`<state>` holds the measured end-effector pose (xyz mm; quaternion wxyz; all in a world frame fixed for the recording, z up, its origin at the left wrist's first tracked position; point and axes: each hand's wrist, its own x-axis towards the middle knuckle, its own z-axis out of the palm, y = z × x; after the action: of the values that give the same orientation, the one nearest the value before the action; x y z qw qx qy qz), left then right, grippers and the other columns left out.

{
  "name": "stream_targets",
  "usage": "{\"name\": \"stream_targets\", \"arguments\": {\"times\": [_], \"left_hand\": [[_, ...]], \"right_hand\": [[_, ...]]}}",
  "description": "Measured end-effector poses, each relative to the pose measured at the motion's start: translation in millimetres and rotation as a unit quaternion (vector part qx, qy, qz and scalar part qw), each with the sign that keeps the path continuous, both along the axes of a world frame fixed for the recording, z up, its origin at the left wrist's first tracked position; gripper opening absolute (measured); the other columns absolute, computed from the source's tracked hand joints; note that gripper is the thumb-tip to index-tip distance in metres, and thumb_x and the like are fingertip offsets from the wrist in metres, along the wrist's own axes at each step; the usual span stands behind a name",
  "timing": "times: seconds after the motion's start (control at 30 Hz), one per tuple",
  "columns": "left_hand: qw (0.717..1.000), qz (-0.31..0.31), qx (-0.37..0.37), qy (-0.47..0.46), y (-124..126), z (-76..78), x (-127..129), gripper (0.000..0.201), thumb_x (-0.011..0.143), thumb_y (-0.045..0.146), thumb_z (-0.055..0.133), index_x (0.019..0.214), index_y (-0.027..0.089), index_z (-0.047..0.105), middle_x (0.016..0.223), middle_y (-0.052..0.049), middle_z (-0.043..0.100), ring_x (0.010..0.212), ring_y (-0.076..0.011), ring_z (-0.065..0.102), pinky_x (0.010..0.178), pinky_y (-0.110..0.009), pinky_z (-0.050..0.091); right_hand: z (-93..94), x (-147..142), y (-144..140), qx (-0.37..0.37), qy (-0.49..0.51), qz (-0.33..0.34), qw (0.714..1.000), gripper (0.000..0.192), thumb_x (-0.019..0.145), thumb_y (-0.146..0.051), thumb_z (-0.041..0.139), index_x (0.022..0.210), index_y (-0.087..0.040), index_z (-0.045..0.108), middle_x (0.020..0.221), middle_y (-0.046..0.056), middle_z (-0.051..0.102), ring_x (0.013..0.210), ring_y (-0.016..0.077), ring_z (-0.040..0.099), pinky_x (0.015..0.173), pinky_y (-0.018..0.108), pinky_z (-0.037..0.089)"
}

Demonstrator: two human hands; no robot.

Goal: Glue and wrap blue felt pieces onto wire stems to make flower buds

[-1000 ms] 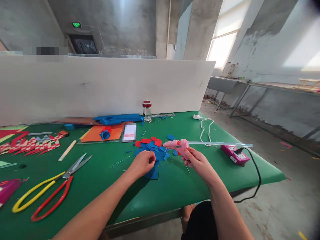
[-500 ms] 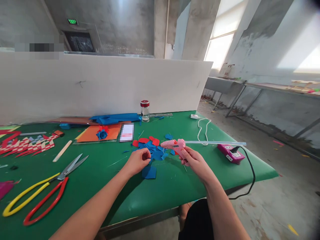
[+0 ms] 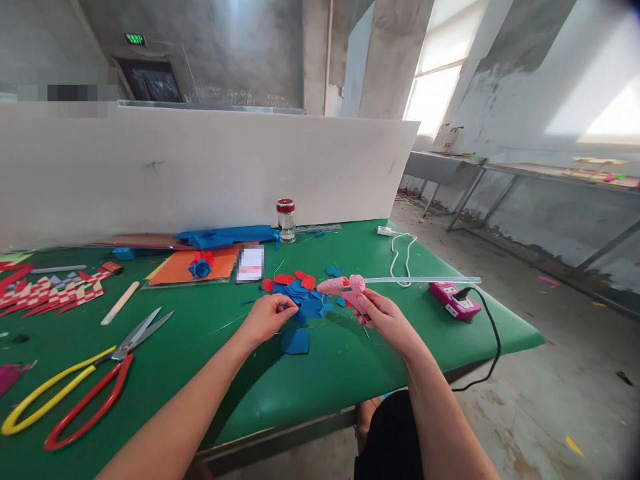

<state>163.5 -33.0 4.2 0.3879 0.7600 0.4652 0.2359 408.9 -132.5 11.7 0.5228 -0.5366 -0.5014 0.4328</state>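
My feed shows a capped jar (image 3: 287,223), contents unclear. My right hand (image 3: 384,315) grips the glue gun (image 3: 345,288); whether my left hand (image 3: 267,317) holds anything, I can't tell.

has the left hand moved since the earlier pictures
Yes, slightly: judged against the blue square lying on the table, the left hand has shifted up the picture, farther from that square.

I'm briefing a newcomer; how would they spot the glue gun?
On the green table, find loose red and blue pieces. Beside them, the right hand holds the pink glue gun. It alone has a long clear stick jutting from its back.
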Motion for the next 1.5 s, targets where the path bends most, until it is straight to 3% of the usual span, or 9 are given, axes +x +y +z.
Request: {"name": "stream_targets", "arguments": {"times": [0.17, 0.3, 0.4, 0.47, 0.53, 0.77, 1.03, 1.17, 1.5], "left_hand": [[0.997, -0.019, -0.065, -0.035, -18, 24.6, -11, 0.025, 0.065, 0.039, 0.071, 0.070, 0.018, 0.060, 0.060, 0.004, 0.058, 0.049, -0.0098, 0.051, 0.047, -0.022, 0.038], [0.986, -0.071, -0.152, 0.000, -46, 20.4, -18, 0.028, 0.071, 0.044, 0.068, 0.073, 0.017, 0.065, 0.056, 0.003, 0.057, 0.046, -0.0107, 0.049, 0.044, -0.022, 0.033], [0.992, -0.098, -0.049, 0.068, -61, 3.4, -18, 0.020, 0.075, 0.036, 0.064, 0.069, 0.018, 0.071, 0.064, 0.000, 0.063, 0.057, -0.0135, 0.056, 0.055, -0.025, 0.038], [0.989, -0.091, 0.054, 0.105, -66, -7.1, -18, 0.019, 0.077, 0.030, 0.062, 0.069, 0.019, 0.075, 0.073, -0.002, 0.067, 0.067, -0.0154, 0.059, 0.064, -0.026, 0.040], [0.984, -0.080, 0.099, 0.124, -67, -13.5, -18, 0.020, 0.079, 0.030, 0.060, 0.074, 0.021, 0.077, 0.076, -0.003, 0.067, 0.071, -0.0159, 0.059, 0.066, -0.026, 0.040], [0.985, -0.073, 0.101, 0.119, -62, -7.8, -30, 0.027, 0.089, 0.031, 0.052, 0.091, 0.023, 0.077, 0.090, -0.003, 0.073, 0.082, -0.0175, 0.063, 0.073, -0.027, 0.041], [0.972, -0.098, 0.111, 0.180, -70, -10.1, -23, 0.006, 0.078, 0.022, 0.064, 0.076, 0.021, 0.070, 0.079, -0.001, 0.065, 0.073, -0.0157, 0.058, 0.063, -0.025, 0.036], [0.973, -0.097, 0.116, 0.175, -74, -13.3, -20, 0.011, 0.078, 0.017, 0.060, 0.070, 0.020, 0.067, 0.074, 0.000, 0.063, 0.069, -0.0145, 0.056, 0.061, -0.025, 0.035], [0.978, -0.067, 0.141, 0.137, -75, 1.8, -21, 0.017, 0.084, 0.017, 0.053, 0.076, 0.019, 0.068, 0.079, -0.001, 0.066, 0.074, -0.0148, 0.058, 0.066, -0.026, 0.037]], "right_hand": [[19.0, -1, -26, -0.014, 0.022, 0.031, 0.999, 0.051, 0.082, -0.062, 0.059, 0.104, -0.017, 0.067, 0.078, 0.002, 0.058, 0.065, 0.0134, 0.051, 0.061, 0.025, 0.042], [22.1, -7, -64, -0.027, 0.003, 0.042, 0.999, 0.053, 0.084, -0.062, 0.057, 0.109, -0.016, 0.065, 0.078, 0.003, 0.056, 0.066, 0.0140, 0.050, 0.060, 0.025, 0.041], [18.7, -17, -88, -0.035, -0.031, 0.057, 0.997, 0.053, 0.089, -0.061, 0.051, 0.114, -0.016, 0.063, 0.079, 0.003, 0.054, 0.067, 0.0143, 0.047, 0.059, 0.025, 0.040], [15.7, -25, -98, -0.029, -0.078, 0.062, 0.995, 0.050, 0.093, -0.058, 0.046, 0.116, -0.017, 0.063, 0.080, 0.003, 0.054, 0.069, 0.0145, 0.046, 0.061, 0.025, 0.040], [12.0, -32, -104, -0.013, -0.128, 0.057, 0.990, 0.047, 0.096, -0.055, 0.043, 0.113, -0.017, 0.064, 0.079, 0.003, 0.053, 0.070, 0.0145, 0.045, 0.063, 0.025, 0.039], [-7.5, -34, -112, -0.029, -0.076, 0.035, 0.996, 0.052, 0.093, -0.061, 0.045, 0.109, -0.014, 0.062, 0.076, 0.002, 0.052, 0.062, 0.0130, 0.046, 0.055, 0.024, 0.037], [-13.1, -31, -108, -0.046, -0.037, -0.010, 0.998, 0.065, 0.086, -0.070, 0.049, 0.116, -0.013, 0.059, 0.075, 0.002, 0.053, 0.062, 0.0131, 0.048, 0.056, 0.024, 0.038], [-12.9, -33, -107, -0.043, -0.032, -0.005, 0.999, 0.061, 0.087, -0.069, 0.049, 0.111, -0.013, 0.060, 0.075, 0.002, 0.053, 0.062, 0.0126, 0.047, 0.056, 0.024, 0.037], [-14.6, -31, -105, -0.040, -0.047, 0.008, 0.998, 0.056, 0.092, -0.063, 0.045, 0.115, -0.015, 0.059, 0.077, 0.002, 0.054, 0.064, 0.0126, 0.048, 0.057, 0.023, 0.037]]}}
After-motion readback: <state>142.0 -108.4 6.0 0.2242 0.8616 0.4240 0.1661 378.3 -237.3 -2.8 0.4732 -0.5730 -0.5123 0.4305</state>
